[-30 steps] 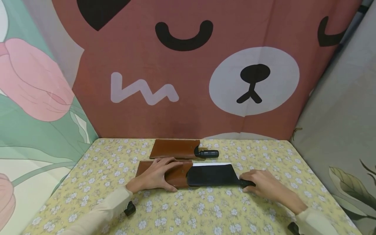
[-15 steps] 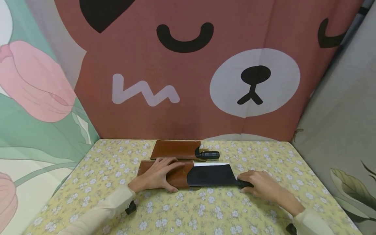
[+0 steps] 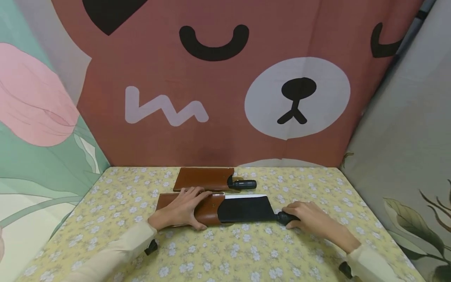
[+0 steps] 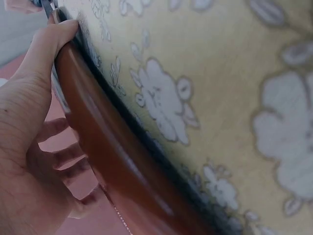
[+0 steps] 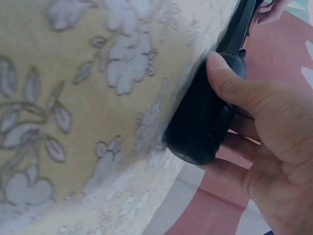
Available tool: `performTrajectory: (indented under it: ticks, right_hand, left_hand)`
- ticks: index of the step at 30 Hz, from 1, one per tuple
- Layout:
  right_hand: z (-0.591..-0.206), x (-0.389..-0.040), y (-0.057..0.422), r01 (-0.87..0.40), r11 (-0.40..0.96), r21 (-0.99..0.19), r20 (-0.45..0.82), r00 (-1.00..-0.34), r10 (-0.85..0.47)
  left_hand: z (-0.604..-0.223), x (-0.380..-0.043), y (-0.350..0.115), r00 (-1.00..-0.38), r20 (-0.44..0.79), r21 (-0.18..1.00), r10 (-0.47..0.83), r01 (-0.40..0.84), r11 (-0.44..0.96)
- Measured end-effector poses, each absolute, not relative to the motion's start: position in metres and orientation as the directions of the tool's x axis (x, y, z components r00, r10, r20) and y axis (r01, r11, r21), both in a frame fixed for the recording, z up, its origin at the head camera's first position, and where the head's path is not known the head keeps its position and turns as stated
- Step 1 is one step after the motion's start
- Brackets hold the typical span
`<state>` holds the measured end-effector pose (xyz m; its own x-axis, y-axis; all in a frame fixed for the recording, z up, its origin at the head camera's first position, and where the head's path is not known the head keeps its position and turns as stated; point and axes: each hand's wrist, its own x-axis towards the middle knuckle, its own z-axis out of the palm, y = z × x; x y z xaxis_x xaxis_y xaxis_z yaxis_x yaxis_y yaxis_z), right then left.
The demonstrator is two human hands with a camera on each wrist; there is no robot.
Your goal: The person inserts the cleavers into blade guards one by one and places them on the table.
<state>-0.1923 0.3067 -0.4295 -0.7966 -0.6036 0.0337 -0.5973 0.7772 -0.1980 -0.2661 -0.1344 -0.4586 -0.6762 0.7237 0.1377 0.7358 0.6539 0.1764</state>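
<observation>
A cleaver (image 3: 246, 209) with a wide dark blade and a bright edge along its far side lies flat, partly inside a brown leather sheath (image 3: 208, 213). The sheath hides the front of the blade. My left hand (image 3: 181, 209) spans the sheath, thumb at the near edge and fingers over the far edge. In the left wrist view the thumb presses the sheath's side (image 4: 105, 142). My right hand (image 3: 311, 217) pinches the cleaver's black handle (image 3: 283, 217) between thumb and fingers. The right wrist view shows the rounded handle end (image 5: 195, 132) against the fingers.
Behind lies a second brown sheath (image 3: 204, 179) with a black-handled tool in it, its handle (image 3: 244, 184) pointing right. A yellow flowered cloth (image 3: 225, 254) covers the table. A printed bear curtain (image 3: 218, 141) hangs at the back, with other curtains at the sides.
The blade has slid slightly left into the sheath, so a little less of it shows. My right hand sits a bit farther back on the handle. My left hand stays on the sheath.
</observation>
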Motion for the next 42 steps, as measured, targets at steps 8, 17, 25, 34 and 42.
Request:
performTrajectory:
  ticks: [8, 17, 25, 34, 42]
  right_hand:
    - [-0.435, -0.190, 0.310, -0.635, 0.741, -0.216, 0.112, -0.771, -0.628]
    - [-0.437, -0.195, 0.306, -0.648, 0.727, -0.228, 0.142, -0.761, -0.633]
    - [-0.438, -0.200, 0.300, -0.676, 0.704, -0.217, 0.162, -0.736, -0.657]
    - [-0.436, -0.202, 0.292, -0.685, 0.698, -0.209, 0.166, -0.728, -0.665]
    - [-0.438, -0.205, 0.282, -0.704, 0.680, -0.205, 0.202, -0.710, -0.675]
  left_hand:
    - [-0.456, -0.270, -0.130, -0.669, 0.078, 0.177, 0.739, 0.739, 0.651]
    - [-0.447, -0.276, -0.125, -0.661, 0.078, 0.218, 0.746, 0.742, 0.634]
    - [-0.447, -0.278, -0.121, -0.667, 0.059, 0.241, 0.743, 0.731, 0.638]
    - [-0.447, -0.278, -0.120, -0.677, 0.051, 0.263, 0.734, 0.718, 0.644]
    - [-0.449, -0.280, -0.123, -0.689, 0.061, 0.262, 0.722, 0.709, 0.655]
